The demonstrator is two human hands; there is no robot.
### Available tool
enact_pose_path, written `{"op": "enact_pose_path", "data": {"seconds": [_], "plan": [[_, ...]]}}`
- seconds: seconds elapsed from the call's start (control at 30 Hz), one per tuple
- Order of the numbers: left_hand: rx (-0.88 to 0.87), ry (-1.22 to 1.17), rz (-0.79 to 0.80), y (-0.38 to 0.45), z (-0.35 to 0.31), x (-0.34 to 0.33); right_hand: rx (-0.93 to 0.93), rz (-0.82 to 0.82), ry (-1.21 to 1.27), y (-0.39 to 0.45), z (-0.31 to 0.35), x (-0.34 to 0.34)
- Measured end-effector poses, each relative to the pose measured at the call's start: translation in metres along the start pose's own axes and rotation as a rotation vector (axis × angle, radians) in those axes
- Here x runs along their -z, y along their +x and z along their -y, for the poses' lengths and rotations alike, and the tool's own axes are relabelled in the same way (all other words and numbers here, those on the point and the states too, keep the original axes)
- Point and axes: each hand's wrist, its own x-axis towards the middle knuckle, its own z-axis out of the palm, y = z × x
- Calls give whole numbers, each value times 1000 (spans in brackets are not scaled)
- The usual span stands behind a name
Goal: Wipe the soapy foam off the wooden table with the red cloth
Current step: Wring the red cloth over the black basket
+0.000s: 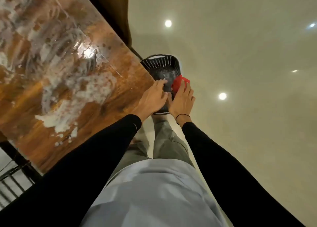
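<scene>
Red cloth (179, 84) bunched | right hand (182, 101) fingers grasp it | left hand (153, 96) fingers relaxed

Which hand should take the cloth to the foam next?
Right, probably. The right hand already lies on the red cloth over the basket. The left hand is nearer the foam but holds no cloth.

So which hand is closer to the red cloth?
Right. The right hand lies on the red cloth; the left hand sits beside it over the black basket.
</scene>
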Motion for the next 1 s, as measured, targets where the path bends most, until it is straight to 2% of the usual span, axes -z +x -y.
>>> {"op": "enact_pose_path", "data": {"seconds": [0.2,0.3,0.47,0.83,0.9,1.0], "plan": [[33,-15,80,31,-10,-27,-280,29,262,29,-21,-9],[49,-13,96,37,-9,-34,-361,75,376,43,-24,-11],[84,-58,81,39,-5,-34,-304,95,385,58,-31,-14],[192,-243,25,22,2,-21,-214,-16,371,45,-39,-6],[215,-311,20,16,5,-20,-221,-64,401,39,-36,-2],[314,-532,-7,6,11,-20,-173,-150,503,26,-28,9]]}}
